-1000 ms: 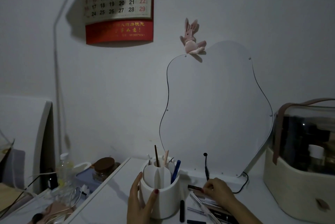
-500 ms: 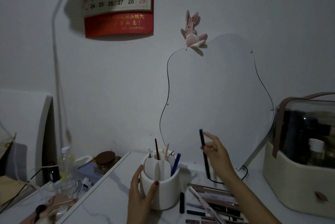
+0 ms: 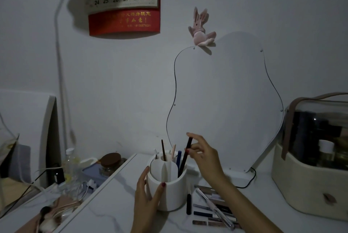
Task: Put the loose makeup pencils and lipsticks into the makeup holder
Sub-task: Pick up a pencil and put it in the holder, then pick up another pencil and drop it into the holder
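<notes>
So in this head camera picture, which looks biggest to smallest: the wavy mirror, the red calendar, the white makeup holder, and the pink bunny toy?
1. Mirror
2. Calendar, though cut off at the top
3. Makeup holder, which sits nearer the camera, so it looks larger than it is
4. Bunny toy

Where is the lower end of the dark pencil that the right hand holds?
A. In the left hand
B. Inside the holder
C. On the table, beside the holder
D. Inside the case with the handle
B: the pencil slants down from the right hand into the holder.

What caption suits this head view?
Right hand lowers a dark pencil into the white holder, steadied by the left hand.
</notes>
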